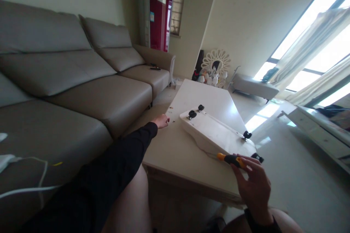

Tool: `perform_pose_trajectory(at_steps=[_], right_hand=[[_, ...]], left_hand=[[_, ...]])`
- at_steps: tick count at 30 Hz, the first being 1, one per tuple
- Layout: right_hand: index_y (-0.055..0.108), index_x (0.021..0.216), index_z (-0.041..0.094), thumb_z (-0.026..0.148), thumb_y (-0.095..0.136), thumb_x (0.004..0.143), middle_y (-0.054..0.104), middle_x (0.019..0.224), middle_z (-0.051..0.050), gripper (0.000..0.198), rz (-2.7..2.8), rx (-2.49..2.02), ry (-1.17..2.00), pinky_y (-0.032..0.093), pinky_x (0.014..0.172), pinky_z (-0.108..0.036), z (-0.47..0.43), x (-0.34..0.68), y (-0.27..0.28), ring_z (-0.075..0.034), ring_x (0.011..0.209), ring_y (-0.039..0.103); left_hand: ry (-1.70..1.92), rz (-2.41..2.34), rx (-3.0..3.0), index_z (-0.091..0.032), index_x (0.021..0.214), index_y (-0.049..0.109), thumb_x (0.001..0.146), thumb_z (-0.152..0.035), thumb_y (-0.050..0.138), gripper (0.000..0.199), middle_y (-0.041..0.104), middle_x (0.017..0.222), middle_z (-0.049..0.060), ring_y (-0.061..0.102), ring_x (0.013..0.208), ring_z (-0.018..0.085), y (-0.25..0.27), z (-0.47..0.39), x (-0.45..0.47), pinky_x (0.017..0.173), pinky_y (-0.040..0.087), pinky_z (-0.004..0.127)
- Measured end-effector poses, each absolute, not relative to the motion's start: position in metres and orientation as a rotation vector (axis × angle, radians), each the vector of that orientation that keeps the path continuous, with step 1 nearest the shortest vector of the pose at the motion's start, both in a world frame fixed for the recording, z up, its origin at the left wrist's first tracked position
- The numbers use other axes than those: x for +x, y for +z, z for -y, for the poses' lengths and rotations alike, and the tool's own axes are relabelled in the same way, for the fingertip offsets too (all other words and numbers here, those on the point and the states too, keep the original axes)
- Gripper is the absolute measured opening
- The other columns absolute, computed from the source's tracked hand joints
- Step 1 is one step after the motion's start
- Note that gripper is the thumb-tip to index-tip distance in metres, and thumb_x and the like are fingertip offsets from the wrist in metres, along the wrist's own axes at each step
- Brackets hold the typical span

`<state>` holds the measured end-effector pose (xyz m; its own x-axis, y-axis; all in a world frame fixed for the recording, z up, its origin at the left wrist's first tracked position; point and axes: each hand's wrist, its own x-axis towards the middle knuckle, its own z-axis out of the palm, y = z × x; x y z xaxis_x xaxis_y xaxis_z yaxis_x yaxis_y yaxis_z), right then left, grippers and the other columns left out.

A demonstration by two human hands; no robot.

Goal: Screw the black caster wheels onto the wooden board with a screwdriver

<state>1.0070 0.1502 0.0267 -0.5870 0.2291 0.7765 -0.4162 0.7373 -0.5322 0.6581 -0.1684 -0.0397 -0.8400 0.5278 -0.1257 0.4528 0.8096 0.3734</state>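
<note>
My right hand (254, 178) grips a screwdriver (229, 159) by its yellow and black handle, over the near right part of the table. Beside it lies a long white panel-like piece (216, 131) with rounded corners. Black caster wheels stick up at its corners, among them one at the far left (192, 114) and one at the right (247, 135). To the left, my left hand (162, 121) rests at the table's edge with its fingers curled together. Whatever they pinch, if anything, is too small to make out. Tiny parts (171, 108) lie close to these fingers.
The white table (202, 93) stands before my knees. A brown leather sofa (109, 91) runs along the left, with a white cable (30, 190) on its near seat. At the back are a grey bench (253, 85) and a flower-shaped mirror frame (217, 58). A white cabinet (319, 131) stands right.
</note>
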Motion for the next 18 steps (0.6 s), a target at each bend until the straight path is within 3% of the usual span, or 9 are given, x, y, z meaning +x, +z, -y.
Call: perform_pose_trajectory(at_steps=[7, 14, 18], right_hand=[[0.067, 0.116, 0.019, 0.011, 0.081, 0.083, 0.078, 0.107, -0.008, 0.037, 2.194, 0.396, 0.51, 0.069, 0.074, -0.03, -0.155, 1.009, 0.077, -0.018, 0.094, 0.078], [0.063, 0.132, 0.022, -0.007, 0.073, 0.078, 0.076, 0.117, -0.008, 0.062, 2.065, 0.69, 0.691, 0.07, 0.086, -0.033, -0.133, 0.981, 0.07, -0.022, 0.112, 0.076], [0.068, 0.129, 0.029, 0.001, 0.067, 0.087, 0.08, 0.112, -0.005, 0.051, 2.128, 0.716, 0.756, 0.07, 0.081, -0.029, -0.134, 0.986, 0.048, -0.022, 0.105, 0.079]], left_hand=[[0.585, -2.79, 0.664, -0.017, 0.128, 0.064, 0.099, -0.038, 0.066, 0.035, 0.065, 0.128, 0.011, 0.067, 0.11, 0.024, -0.063, 0.148, 0.65, 0.094, 0.059, 0.045], [0.658, -2.843, 0.571, -0.015, 0.121, 0.066, 0.1, -0.038, 0.066, 0.032, 0.068, 0.12, 0.01, 0.068, 0.104, 0.022, -0.084, 0.142, 0.637, 0.092, 0.06, 0.044], [0.674, -2.87, 0.568, -0.014, 0.107, 0.069, 0.096, -0.035, 0.07, 0.024, 0.072, 0.106, 0.007, 0.069, 0.094, 0.02, -0.083, 0.144, 0.63, 0.087, 0.058, 0.038]])
